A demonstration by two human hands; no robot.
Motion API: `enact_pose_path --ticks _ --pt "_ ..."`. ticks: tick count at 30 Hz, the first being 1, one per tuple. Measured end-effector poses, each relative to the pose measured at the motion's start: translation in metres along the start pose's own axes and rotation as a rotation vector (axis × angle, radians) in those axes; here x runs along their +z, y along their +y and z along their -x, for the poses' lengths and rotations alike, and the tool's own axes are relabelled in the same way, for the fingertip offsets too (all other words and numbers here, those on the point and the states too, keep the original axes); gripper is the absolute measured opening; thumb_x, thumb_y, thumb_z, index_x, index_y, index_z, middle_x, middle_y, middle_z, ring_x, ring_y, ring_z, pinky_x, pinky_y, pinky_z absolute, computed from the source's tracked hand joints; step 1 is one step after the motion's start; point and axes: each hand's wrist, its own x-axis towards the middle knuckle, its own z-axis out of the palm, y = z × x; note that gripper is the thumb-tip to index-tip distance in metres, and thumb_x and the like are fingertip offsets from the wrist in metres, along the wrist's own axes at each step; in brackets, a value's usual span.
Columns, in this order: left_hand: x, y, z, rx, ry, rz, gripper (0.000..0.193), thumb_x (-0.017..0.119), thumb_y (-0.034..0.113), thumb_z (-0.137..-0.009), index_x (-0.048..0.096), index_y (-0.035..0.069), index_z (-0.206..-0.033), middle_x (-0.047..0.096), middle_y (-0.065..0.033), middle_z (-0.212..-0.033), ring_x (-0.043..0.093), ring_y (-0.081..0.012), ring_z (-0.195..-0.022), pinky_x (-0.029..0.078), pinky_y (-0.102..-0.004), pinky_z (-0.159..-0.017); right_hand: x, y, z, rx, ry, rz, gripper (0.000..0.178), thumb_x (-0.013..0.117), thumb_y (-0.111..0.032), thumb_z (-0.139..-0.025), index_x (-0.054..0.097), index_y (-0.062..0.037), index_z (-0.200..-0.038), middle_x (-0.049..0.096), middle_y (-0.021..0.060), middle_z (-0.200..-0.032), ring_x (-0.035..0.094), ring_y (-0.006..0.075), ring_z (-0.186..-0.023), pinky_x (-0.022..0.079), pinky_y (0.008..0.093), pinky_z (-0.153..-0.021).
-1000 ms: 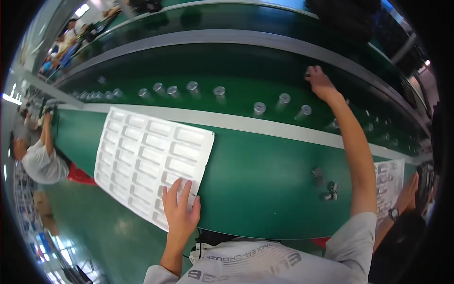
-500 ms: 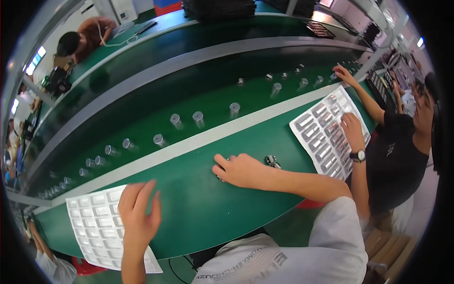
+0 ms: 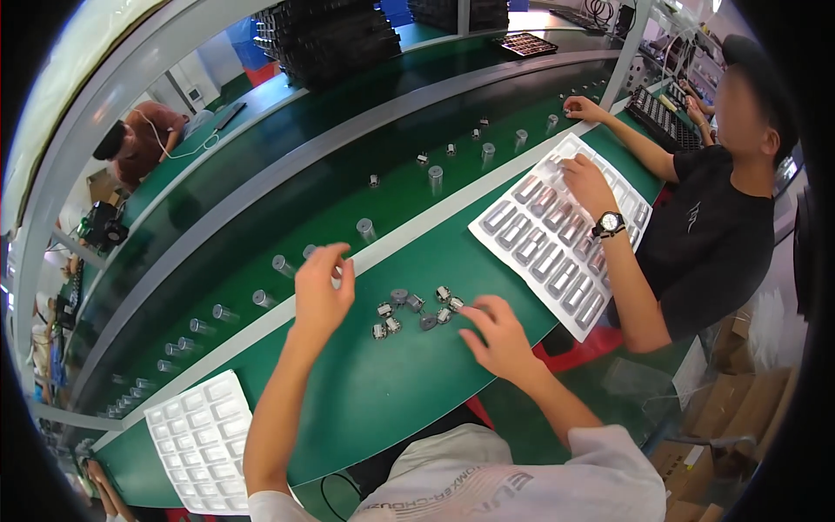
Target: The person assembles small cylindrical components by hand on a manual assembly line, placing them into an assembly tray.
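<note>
My left hand [image 3: 322, 291] is raised at the white rail of the conveyor, thumb apart from curved fingers, nothing visible in it. Beside its fingertips stands a silver metal cylinder [image 3: 310, 251], partly hidden by the hand; another cylinder [image 3: 283, 265] is just left of it. Over the green table my right hand [image 3: 503, 344] has its thumb and fingers spread. Its index fingertip is close to a loose group of small silver components [image 3: 444, 315], possibly touching one. Among these lie small grey round pieces [image 3: 398, 296].
An empty white moulded tray [image 3: 200, 435] lies at the left. On the right, a co-worker's hand [image 3: 587, 184] is over a white tray [image 3: 496, 248] holding silver cylinders. The green conveyor belt [image 3: 304, 209] carries more cylinders and small parts beyond the rail [image 3: 417, 230].
My left hand has moved from above the left tray to the conveyor rail. The right hand has drawn back from the small components, which are now uncovered. The view has shifted.
</note>
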Motion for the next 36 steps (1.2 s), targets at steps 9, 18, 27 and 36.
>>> enact_pose_path --ticks 9,18,27,36 --pt "0.046 -0.087 -0.13 -0.514 -0.313 -0.061 0.064 0.074 0.013 -0.073 0.051 0.003 -0.132 0.068 -0.0175 -0.086 0.069 -0.0272 -0.061 0.057 -0.0356 -0.055 0.016 0.032 0.037 0.124 0.385 0.032 0.012 0.071 -0.002 -0.071 0.067 -0.007 -0.081 0.056 0.0069 -0.081 0.055 0.0255 -0.072 0.04 0.036 -0.063" --pt "0.165 -0.112 -0.213 -0.234 -0.568 -0.16 0.078 0.079 0.02 -0.068 0.049 0.011 -0.139 0.065 -0.0169 -0.09 0.067 -0.0307 -0.083 0.057 -0.0389 -0.076 0.016 0.039 0.042 0.183 0.398 0.008 0.016 0.073 -0.005 -0.064 0.069 -0.0115 -0.077 0.058 0.0025 -0.078 0.054 0.0219 -0.062 0.037 0.0337 -0.056" --pt "0.257 -0.082 -0.267 0.263 -0.501 0.084 0.079 0.081 0.027 -0.073 0.048 0.018 -0.144 0.049 -0.0142 -0.12 0.054 -0.0291 -0.111 0.048 -0.0373 -0.095 0.005 0.053 0.027 0.2 0.328 0.005 0.021 0.07 -0.004 -0.058 0.07 -0.0133 -0.077 0.058 0.0013 -0.076 0.053 0.0214 -0.061 0.036 0.033 -0.054" --pt "0.305 -0.103 -0.334 0.659 -0.579 0.181 0.067 0.07 0.02 -0.078 0.051 0.012 -0.142 0.041 -0.0203 -0.151 0.04 -0.0402 -0.139 0.033 -0.0455 -0.116 -0.173 0.325 -0.099 0.51 0.169 0.337 0.036 0.042 -0.015 -0.102 0.049 0.002 -0.133 0.055 0.012 -0.131 0.054 0.0195 -0.117 0.042 0.0266 -0.097"
